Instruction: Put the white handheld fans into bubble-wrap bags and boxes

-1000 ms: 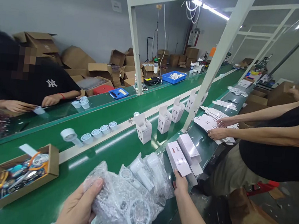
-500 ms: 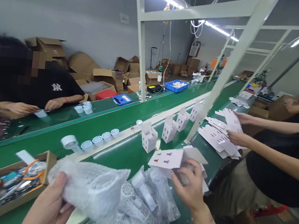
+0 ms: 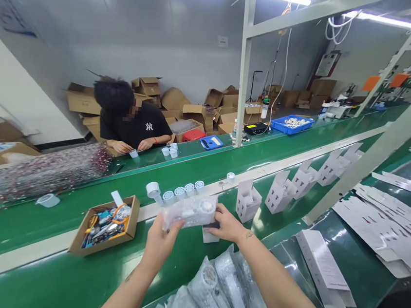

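Observation:
My left hand (image 3: 161, 242) is closed around one end of a bubble-wrapped white device (image 3: 190, 212), which has a round, vented end. Held almost level, the device points right toward my right hand (image 3: 228, 225). That hand grips a small white box (image 3: 210, 237), mostly hidden behind the device and my fingers. Whether the device's tip is inside the box, I cannot tell. Below my forearms lies a pile of similar bubble-wrapped devices (image 3: 225, 293).
Upright white boxes (image 3: 248, 202) stand in a row on the green bench, near a slanted metal post (image 3: 367, 156). Flat cartons (image 3: 385, 227) lie right. A cardboard tray of tools (image 3: 106, 227) sits left, and white round parts (image 3: 179, 193) line the strip. A co-worker (image 3: 135, 122) sits opposite.
My view has swung left. The wrapped device and the white box, apart before, are now brought together in front of me. The co-worker's hands on the right have left view.

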Motion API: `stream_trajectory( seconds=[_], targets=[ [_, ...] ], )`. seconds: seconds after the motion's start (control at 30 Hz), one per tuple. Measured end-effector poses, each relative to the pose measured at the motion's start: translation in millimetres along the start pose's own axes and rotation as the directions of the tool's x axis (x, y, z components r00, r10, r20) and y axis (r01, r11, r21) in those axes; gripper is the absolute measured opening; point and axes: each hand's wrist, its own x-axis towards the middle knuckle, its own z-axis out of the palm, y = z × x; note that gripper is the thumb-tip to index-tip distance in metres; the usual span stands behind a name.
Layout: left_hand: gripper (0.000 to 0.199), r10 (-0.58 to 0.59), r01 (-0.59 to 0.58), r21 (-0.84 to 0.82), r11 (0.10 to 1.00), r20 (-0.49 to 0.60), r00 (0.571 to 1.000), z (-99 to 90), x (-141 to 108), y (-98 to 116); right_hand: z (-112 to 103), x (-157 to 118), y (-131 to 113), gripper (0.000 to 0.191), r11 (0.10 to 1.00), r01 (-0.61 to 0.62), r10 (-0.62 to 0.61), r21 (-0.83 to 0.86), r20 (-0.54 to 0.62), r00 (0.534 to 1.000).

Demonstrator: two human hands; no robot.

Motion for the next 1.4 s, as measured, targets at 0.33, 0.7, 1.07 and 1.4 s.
stream_trajectory(
  seconds=[0.33, 0.7, 1.07, 1.4],
  targets=[
    [0.028, 0.017, -0.671, 0.541, 0.507, 0.772, 0.635, 35.9, 37, 71, -3, -9, 21, 0.046, 0.987, -0.132, 0.130, 0.090, 0.026, 0.991],
    [0.021, 0.062, -0.842, 0.240, 0.483, 0.950, 0.306, 82.1, 65, 79, -10, -21, 35, 0.069, 0.966, -0.153, 0.159, 0.210, -0.009, 0.987],
    [0.025, 0.195, -0.913, 0.106, 0.393, 0.961, 0.195, 88.0, 68, 67, -26, -23, 29, 0.063, 0.925, -0.182, 0.212, 0.332, -0.054, 0.976],
    [0.028, 0.064, -0.801, 0.454, 0.389, 0.854, 0.516, 97.1, 27, 13, -36, -5, 16, 0.058, 0.877, -0.213, 0.262, 0.431, -0.057, 0.963]
  ],
)
